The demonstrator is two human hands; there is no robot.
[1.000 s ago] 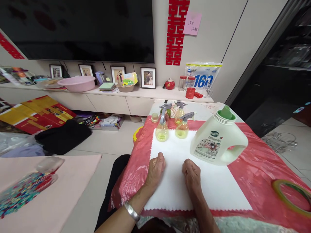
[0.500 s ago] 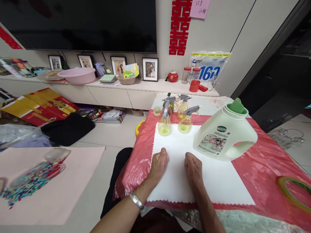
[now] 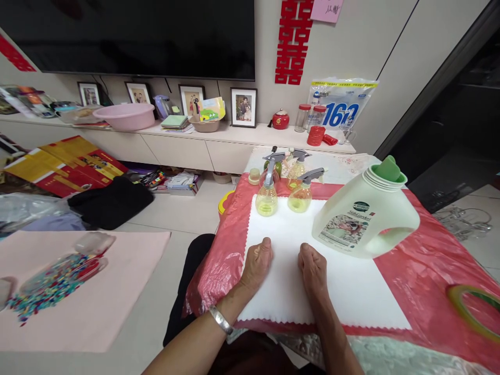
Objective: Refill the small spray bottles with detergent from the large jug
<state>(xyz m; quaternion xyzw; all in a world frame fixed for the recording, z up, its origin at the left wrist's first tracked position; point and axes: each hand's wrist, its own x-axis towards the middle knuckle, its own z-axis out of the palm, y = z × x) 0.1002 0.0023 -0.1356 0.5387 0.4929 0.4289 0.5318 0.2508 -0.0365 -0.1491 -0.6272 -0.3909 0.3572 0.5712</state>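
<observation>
Looks like the hands-at-rest stage to me, left hand (image 3: 258, 264) and right hand (image 3: 313, 268) both balled up over the white sheet (image 3: 286, 289) at lower centre, nothing showing in either grip, jug (image 3: 346, 226) right of centre, so picking anything up would need uncurled fingers first

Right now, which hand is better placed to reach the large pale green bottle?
The right hand, I judge: it is nearer the large bottle, whose handle is on the right side. The left hand is farther away. Both are closed fists.
</observation>
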